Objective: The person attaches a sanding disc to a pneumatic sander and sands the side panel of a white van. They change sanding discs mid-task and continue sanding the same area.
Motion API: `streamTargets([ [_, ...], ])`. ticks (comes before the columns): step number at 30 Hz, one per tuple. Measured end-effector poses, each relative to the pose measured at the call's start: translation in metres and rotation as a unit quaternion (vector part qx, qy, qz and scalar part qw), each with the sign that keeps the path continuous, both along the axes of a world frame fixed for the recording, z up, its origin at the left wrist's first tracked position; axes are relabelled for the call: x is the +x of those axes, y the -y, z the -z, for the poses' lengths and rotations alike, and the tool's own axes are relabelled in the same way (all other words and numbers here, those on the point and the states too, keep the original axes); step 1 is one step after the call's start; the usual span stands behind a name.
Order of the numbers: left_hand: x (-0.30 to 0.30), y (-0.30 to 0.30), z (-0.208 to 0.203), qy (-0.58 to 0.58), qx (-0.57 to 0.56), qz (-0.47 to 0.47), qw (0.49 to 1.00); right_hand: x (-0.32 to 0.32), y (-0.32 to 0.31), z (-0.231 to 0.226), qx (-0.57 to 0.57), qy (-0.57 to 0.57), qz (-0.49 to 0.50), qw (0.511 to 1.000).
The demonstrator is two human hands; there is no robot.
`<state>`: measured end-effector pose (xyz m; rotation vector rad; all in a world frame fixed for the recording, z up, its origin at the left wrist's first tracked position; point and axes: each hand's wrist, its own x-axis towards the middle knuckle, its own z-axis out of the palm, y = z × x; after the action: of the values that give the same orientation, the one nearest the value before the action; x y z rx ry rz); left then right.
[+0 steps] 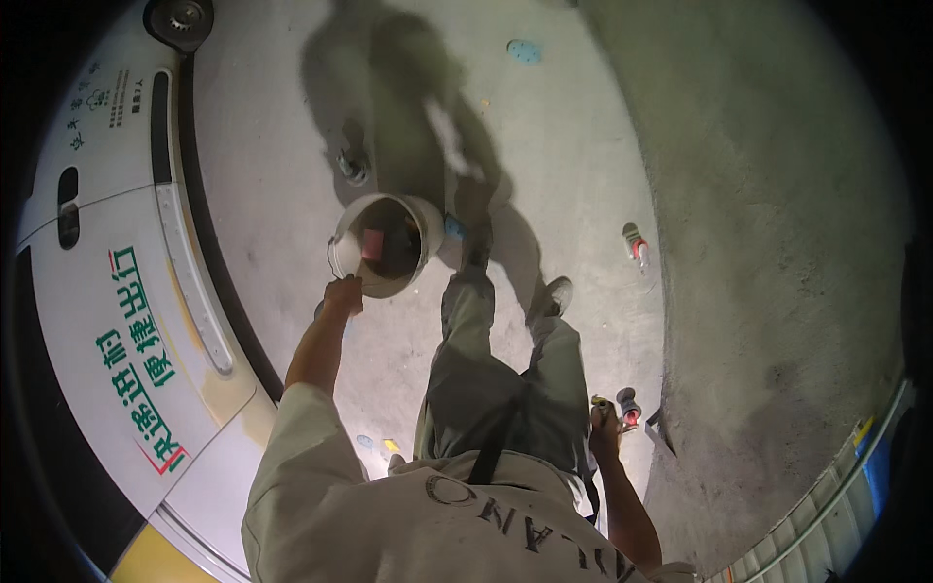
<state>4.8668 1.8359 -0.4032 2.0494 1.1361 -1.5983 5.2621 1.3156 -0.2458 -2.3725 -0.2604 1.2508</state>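
My left hand (342, 295) is closed round the wire handle of a whitish bucket (428, 222), out in front and to the left. Inside the bucket lie a pinkish-red block (372, 244) and dark contents I cannot make out. Down at my right side, my right hand (604, 428) has its fingers curled round a small thing with a yellowish-green end, mostly hidden by the fingers. Just beyond that hand shows a small red and dark object (630, 410); whether it touches the hand I cannot tell.
A white van (107, 321) with green lettering stands along the left. On the concrete floor (583, 165) are a small red-and-white object (637, 248), a blue patch (524, 51) and a yellow scrap (391, 445). A corrugated panel (826, 515) edges the lower right.
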Motion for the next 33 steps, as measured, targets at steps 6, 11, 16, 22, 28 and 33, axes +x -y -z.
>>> streamTargets([
  [6,0.071,-0.052,-0.006,0.077,-0.021,0.139,0.987,0.007,-0.078,-0.015,-0.006,-0.001,0.04,0.999],
  [11,0.127,-0.084,-0.025,0.017,-0.084,0.153,0.984,0.018,-0.115,-0.039,0.012,-0.04,0.086,0.995],
  [16,0.176,-0.109,-0.06,0.044,-0.116,0.138,0.983,0.047,-0.133,-0.032,0.022,-0.06,0.062,0.996],
  [22,0.24,-0.109,-0.065,0.135,-0.051,0.085,0.986,0.101,-0.157,-0.004,0.02,-0.099,0.047,0.994],
  [28,0.312,-0.101,-0.019,0.166,-0.033,0.115,0.979,0.114,-0.184,-0.017,0.096,-0.014,0.013,0.995],
  [33,0.387,-0.1,0.02,0.233,-0.016,0.051,0.971,0.099,-0.21,-0.032,0.022,-0.026,-0.052,0.998],
])
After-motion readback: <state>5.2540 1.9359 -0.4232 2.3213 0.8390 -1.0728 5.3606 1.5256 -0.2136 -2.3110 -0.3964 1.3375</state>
